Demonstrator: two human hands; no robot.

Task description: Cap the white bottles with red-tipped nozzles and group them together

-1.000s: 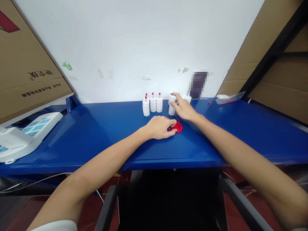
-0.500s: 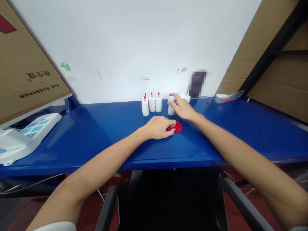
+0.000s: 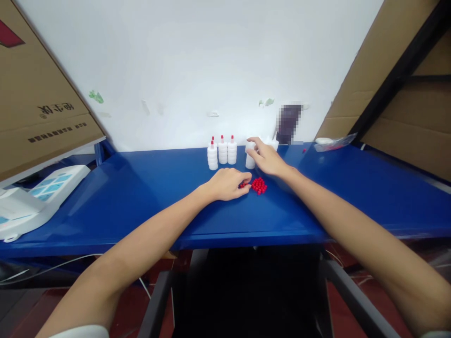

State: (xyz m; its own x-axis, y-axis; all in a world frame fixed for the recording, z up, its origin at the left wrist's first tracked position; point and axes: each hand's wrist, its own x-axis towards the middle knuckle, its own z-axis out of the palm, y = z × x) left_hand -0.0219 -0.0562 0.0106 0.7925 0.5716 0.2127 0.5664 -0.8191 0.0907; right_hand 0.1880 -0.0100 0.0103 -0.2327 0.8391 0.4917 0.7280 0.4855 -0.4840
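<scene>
Left hand [image 3: 228, 184] farther from knobbly red heap [image 3: 259, 186], narrow, gapped grip around small red pieces [image 3: 243, 186]

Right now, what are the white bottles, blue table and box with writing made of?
Bottles: likely plastic, white, ridged, rather matte. Table: maybe painted metal or coated wood; its blue top shines softly. Box: probably cardboard, dull brown, creased.

White sleeve [image 3: 79, 332], bare forearms [image 3: 151, 234]

4 red-tipped bottles [image 3: 222, 154], at least 1 plain bottle [image 3: 250, 162], 2 hands [image 3: 227, 184], 1 bag [image 3: 336, 143]; red caps [image 3: 259, 186] (packed heap) uncountable.
</scene>
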